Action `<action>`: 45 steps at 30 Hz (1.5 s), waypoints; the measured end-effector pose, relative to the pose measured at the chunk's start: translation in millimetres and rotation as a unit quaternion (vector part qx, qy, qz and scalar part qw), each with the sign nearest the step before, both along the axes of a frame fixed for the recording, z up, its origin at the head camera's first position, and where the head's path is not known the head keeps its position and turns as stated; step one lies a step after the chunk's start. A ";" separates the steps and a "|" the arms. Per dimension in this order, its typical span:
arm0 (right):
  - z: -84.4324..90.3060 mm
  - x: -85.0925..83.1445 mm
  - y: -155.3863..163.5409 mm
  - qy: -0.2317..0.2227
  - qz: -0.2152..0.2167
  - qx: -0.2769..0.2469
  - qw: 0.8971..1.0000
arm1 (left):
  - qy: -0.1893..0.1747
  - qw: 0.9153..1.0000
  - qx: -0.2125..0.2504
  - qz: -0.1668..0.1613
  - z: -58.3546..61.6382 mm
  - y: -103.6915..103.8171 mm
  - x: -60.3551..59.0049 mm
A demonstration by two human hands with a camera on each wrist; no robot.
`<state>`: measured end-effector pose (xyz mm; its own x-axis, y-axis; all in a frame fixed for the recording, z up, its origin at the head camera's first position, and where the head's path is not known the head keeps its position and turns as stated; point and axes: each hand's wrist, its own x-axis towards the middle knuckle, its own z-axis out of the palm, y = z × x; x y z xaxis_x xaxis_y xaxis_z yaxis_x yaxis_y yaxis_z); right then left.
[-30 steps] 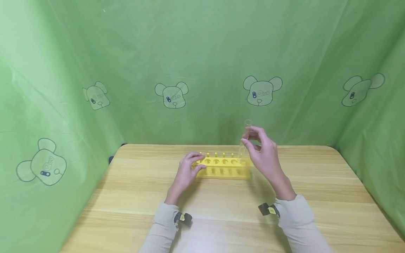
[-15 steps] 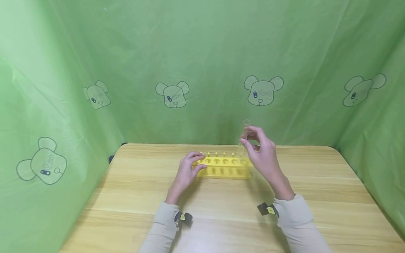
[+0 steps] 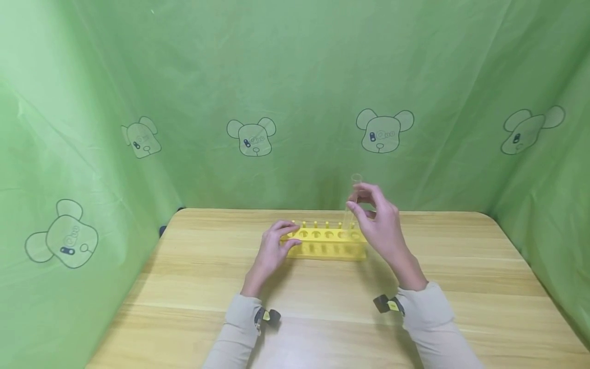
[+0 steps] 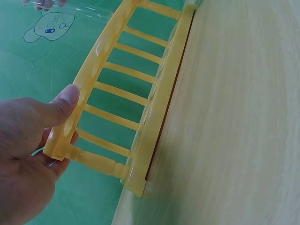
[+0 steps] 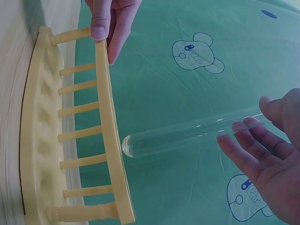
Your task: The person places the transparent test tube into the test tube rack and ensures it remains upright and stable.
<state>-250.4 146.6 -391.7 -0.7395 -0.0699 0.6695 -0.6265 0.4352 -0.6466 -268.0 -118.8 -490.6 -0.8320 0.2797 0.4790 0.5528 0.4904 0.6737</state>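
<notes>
A yellow test tube rack (image 3: 322,250) stands on the wooden table, its top plate pierced by a row of holes and pegs rising along the back. My left hand (image 3: 274,248) grips the left end of the top plate; in the left wrist view the thumb (image 4: 69,96) lies on the plate and fingers curl beneath. My right hand (image 3: 380,218) pinches a clear glass test tube (image 5: 168,138) near its upper end. The tube's rounded bottom is right at the top plate, toward the rack's right end, and the tube leans slightly.
Green curtains (image 3: 299,77) printed with bear heads enclose the table (image 3: 322,318) at the back and sides. Both wrists carry dark camera mounts (image 3: 381,303) over light sleeves.
My right hand has shifted slightly left along the rack with the test tube, moving its lower end toward the neighbouring hole. The left hand keeps its grip on the rack.
</notes>
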 end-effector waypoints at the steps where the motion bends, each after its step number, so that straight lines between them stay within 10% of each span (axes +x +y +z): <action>1: -0.1 -0.1 -0.3 0.000 0.000 0.000 1.000 | 0.003 1.000 0.000 0.000 -0.3 0.0 -0.2; 45: 2.0 -3.1 -12.4 -0.004 0.013 0.001 1.000 | -0.011 1.000 -0.005 0.002 -1.5 0.1 -2.8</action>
<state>-253.5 134.2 -389.6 -0.7433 -0.0901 0.6629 -0.6318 0.4202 -0.6513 -270.8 -118.8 -492.1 -0.8433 0.2805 0.4585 0.5361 0.4997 0.6804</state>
